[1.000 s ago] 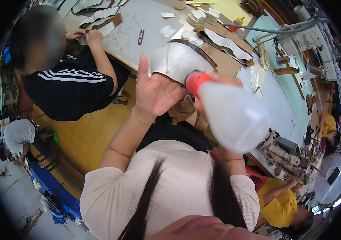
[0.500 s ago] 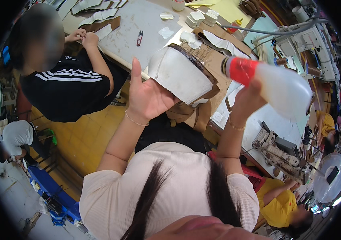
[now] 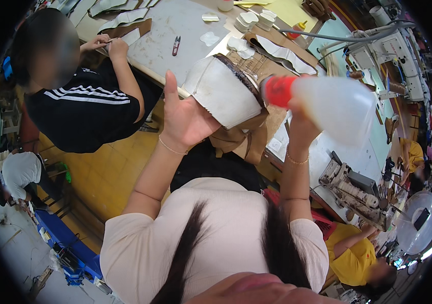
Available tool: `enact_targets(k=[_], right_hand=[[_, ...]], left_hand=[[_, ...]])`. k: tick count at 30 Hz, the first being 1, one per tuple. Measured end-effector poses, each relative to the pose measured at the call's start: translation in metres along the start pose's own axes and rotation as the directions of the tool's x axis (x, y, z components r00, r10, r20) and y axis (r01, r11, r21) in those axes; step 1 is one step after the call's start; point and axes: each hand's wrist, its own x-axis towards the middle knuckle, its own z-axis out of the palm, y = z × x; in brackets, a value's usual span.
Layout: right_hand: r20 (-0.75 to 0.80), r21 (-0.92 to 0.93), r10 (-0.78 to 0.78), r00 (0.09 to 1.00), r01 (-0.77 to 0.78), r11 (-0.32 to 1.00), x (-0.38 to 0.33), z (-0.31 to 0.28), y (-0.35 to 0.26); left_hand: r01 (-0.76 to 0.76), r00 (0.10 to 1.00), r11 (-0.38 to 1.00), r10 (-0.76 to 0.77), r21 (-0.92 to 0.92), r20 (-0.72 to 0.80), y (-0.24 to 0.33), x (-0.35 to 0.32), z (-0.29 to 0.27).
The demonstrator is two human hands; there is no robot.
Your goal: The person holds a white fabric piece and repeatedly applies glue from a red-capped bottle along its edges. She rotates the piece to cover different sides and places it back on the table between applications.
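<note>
My left hand [image 3: 189, 120] holds up a curved white-lined piece [image 3: 223, 91], its fingers hidden behind the piece and its thumb sticking up free. A dark brown, wet-looking edge runs along the piece's far right side, and brown material shows beneath. My right hand [image 3: 303, 124] is closed around a translucent plastic bottle [image 3: 343, 104] with a red band at its neck. The bottle lies tilted almost on its side, neck pointing left. Its mouth meets the brown edge in the picture; I cannot tell whether they touch.
On the table [image 3: 160, 30] lie red-handled thread snips [image 3: 176, 45], white cut pieces [image 3: 241, 46] and a small yellow bottle [image 3: 297, 29]. A sewing machine [image 3: 398, 55] stands at far right, a roller device [image 3: 350, 190] nearer. A person in black [image 3: 89, 106] sits at left.
My right hand has brought the bottle left and slightly down, its mouth now at the brown edge. The white-lined piece has shifted slightly left in my left hand.
</note>
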Motion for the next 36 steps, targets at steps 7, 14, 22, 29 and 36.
enact_targets(k=[7,14,22,29,36], right_hand=[[0.171,-0.156,0.051,0.984,-0.024,0.987,-0.001,-0.007,-0.011],[0.086,-0.129,0.115,0.990,-0.104,0.986,0.003,0.004,-0.017],[0.093,-0.147,0.085,0.992,-0.071,0.987,0.006,0.005,-0.013],[-0.074,-0.449,0.225,0.972,-0.234,0.862,0.023,-0.010,0.001],[0.607,0.174,0.543,0.580,-0.763,0.622,0.007,0.004,0.021]], left_hand=[[0.003,0.999,0.995,0.002,0.097,-0.052,-0.001,-0.002,-0.002],[0.014,1.000,0.984,-0.013,0.175,-0.006,0.000,-0.004,0.002],[0.006,0.999,0.965,0.005,0.263,-0.040,0.000,-0.005,-0.007],[-0.048,0.997,0.998,0.050,0.035,-0.064,0.013,-0.004,-0.010],[-0.064,0.997,0.997,0.062,-0.041,-0.054,0.027,0.015,-0.011]])
